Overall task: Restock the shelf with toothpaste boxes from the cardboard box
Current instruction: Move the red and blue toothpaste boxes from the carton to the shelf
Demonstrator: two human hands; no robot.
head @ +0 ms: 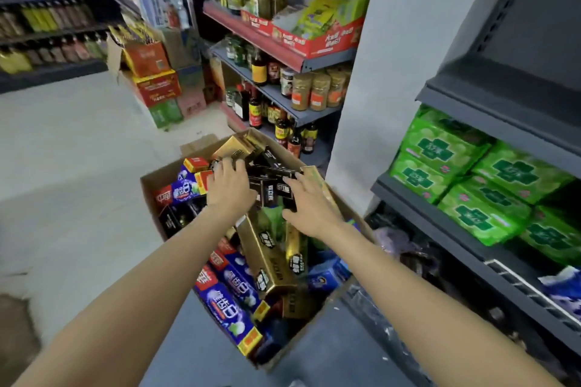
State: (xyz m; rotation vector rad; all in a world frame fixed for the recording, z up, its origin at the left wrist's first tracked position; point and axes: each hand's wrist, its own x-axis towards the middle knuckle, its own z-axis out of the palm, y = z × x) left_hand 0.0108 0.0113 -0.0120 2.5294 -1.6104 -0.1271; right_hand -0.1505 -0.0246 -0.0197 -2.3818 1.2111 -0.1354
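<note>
An open cardboard box [151, 185] stands on the floor, filled with toothpaste boxes: blue ones [229, 308], gold ones [267, 258] and black ones [273, 188]. Both my hands reach into its far half. My left hand [228, 185] lies palm down on the black and gold boxes, fingers spread over them. My right hand [306, 206] rests with fingers apart against the black boxes from the right. Whether either hand grips a box is hidden. The dark grey shelf [440, 229] stands to the right of the box.
Green packs [471, 185] fill the right shelf's middle level. Behind the box, another rack holds sauce bottles [254, 107] and jars [311, 91]. Stacked cartons [157, 85] stand on the floor at the back left. A grey pillar [377, 72] rises beside the box.
</note>
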